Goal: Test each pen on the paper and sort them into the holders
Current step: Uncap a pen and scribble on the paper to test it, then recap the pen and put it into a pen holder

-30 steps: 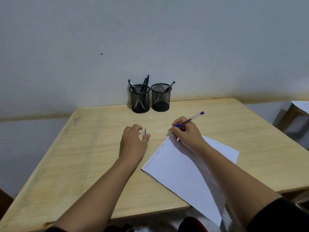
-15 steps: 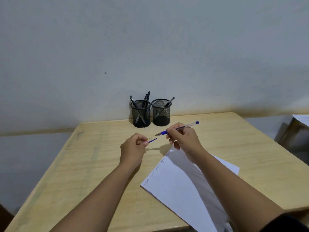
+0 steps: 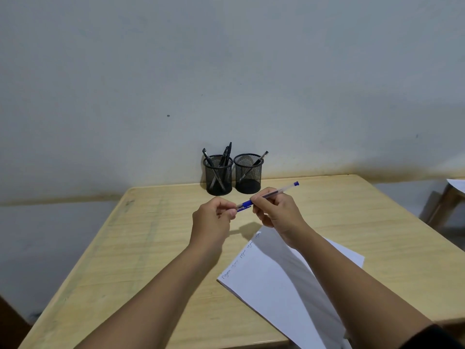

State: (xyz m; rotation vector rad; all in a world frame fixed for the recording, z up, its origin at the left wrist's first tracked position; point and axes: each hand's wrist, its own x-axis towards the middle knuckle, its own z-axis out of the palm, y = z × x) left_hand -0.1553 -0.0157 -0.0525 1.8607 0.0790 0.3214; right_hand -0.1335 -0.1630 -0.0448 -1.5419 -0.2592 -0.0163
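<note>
- The paper (image 3: 271,285) lies on the tabletop (image 3: 141,248), nearest the person.
- Just beyond the paper, the right hand (image 3: 276,212) grips the blue pen (image 3: 266,196); the left hand (image 3: 214,217) pinches its cap (image 3: 243,205).
- Beyond the paper, two mesh holders (image 3: 232,173) stand against the wall.

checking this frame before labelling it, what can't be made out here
Head view only:
- Tip of the blue-capped clear pen: hidden by the cap and left hand fingers.
- Handwriting on the white paper sheet: too small to read.
- Paper's near corner: cut off by the bottom edge.
- Right hand palm: turned away.
</note>
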